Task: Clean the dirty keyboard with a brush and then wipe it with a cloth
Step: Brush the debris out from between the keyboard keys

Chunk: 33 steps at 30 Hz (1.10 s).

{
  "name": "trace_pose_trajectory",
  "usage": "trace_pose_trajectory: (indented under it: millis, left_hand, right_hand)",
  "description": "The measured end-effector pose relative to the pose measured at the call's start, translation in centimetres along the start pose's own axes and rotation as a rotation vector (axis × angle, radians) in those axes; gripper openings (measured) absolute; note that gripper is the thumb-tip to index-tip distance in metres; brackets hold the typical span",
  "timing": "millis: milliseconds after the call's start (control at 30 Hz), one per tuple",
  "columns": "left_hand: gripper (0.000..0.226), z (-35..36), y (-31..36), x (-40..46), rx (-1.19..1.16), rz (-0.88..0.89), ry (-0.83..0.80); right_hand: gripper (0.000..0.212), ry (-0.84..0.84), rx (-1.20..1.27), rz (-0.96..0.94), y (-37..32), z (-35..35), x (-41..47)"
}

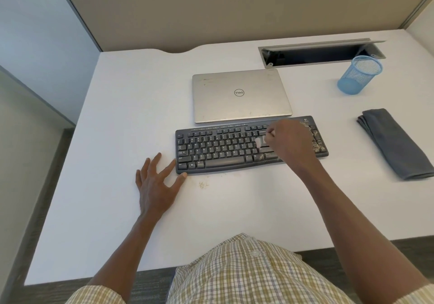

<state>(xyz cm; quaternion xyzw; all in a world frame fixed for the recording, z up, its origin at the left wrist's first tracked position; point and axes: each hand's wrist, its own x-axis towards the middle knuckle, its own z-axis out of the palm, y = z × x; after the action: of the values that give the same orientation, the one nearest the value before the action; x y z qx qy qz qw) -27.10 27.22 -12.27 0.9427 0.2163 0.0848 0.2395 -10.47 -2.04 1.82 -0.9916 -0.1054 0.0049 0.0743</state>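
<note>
R hand [290, 143] pinching small brush [259, 142] over keyboard [225, 150] right-centre keys, crumbs at kbd right end; L hand [156, 181] flat, fingers spread, steadying left corner; cloth [397, 143] folded far right on desk [117, 116]

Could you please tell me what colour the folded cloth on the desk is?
Dark grey; the cloth shows clearly in the head view, right of the keyboard.

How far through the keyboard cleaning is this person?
Partly through brushing. The left of the keyboard looks clean, with some debris lying on the desk. The right hand holds the brush mid-board while the left hand steadies the corner. Crumbs remain on the right; the folded cloth lies untouched.
</note>
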Motion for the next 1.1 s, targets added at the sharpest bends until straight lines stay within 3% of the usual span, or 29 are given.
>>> trace_pose_trajectory:
  millis: [100, 233, 400, 767, 967, 1100]
  left_hand:
    - [0.061, 0.0, 0.1, 0.0, 0.002, 0.004, -0.002]
    - [0.06, 0.0, 0.0, 0.0, 0.001, 0.008, 0.004]
    - [0.06, -0.1, 0.1, 0.0, -0.004, 0.006, 0.0]
    - [0.059, 0.1, -0.1, 0.0, 0.001, 0.007, -0.003]
    - [0.052, 0.1, -0.1, 0.1, 0.002, 0.0, -0.011]
    - [0.06, 0.0, 0.1, 0.1, -0.008, -0.003, -0.013]
  right_hand:
    - [0.017, -0.131, 0.005, -0.052, 0.0, -0.3, -0.1]
    - [0.02, -0.03, -0.014, -0.023, -0.1, -0.4, 0.2]
    - [0.017, -0.12, 0.026, -0.034, 0.2, -0.6, -0.1]
    - [0.015, -0.034, 0.068, 0.205, 3.4, -1.0, 0.0]
    - [0.017, -0.052, 0.13, 0.085, 1.9, -0.7, 0.0]
    - [0.012, -0.044, 0.068, 0.174, 2.4, -0.8, -0.6]
